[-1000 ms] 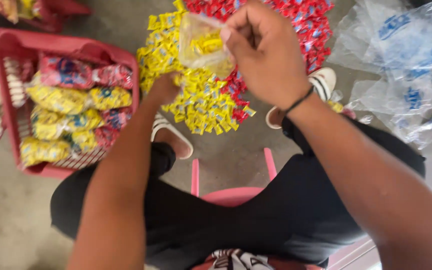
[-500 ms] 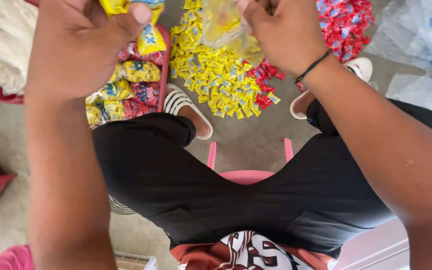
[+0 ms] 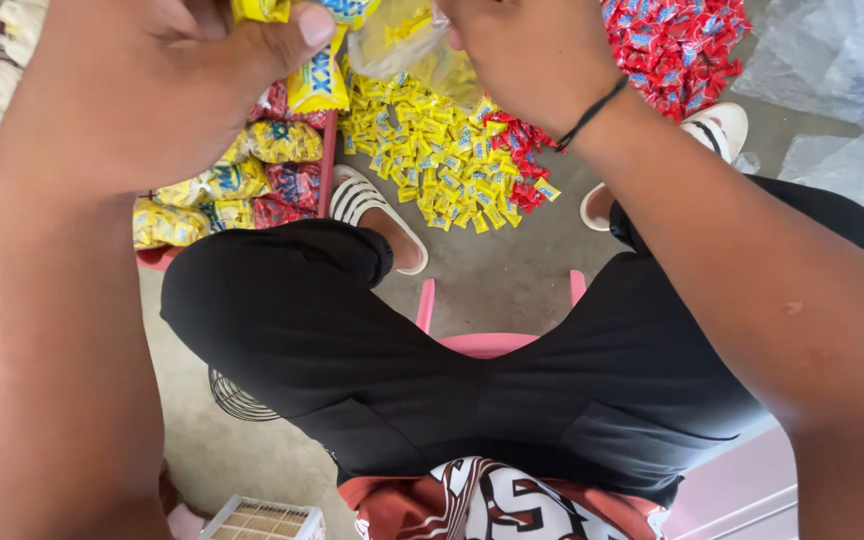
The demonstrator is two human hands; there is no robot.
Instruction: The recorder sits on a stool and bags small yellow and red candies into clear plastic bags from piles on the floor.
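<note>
Pinching a yellow candy packet (image 3: 317, 80) between thumb and curled fingers at the top edge of view, the left hand (image 3: 142, 85) is closed tight around it, with more yellow wrappers bunched in the fist. Just beside it the right hand (image 3: 537, 55) grips the mouth of a clear plastic bag (image 3: 402, 45) holding yellow sweets, fingers closed on the film. Below them a heap of yellow candies (image 3: 442, 160) lies on the concrete floor (image 3: 492, 270), touching a red candy pile (image 3: 672, 45), near a red basket (image 3: 327, 165) of filled bags
</note>
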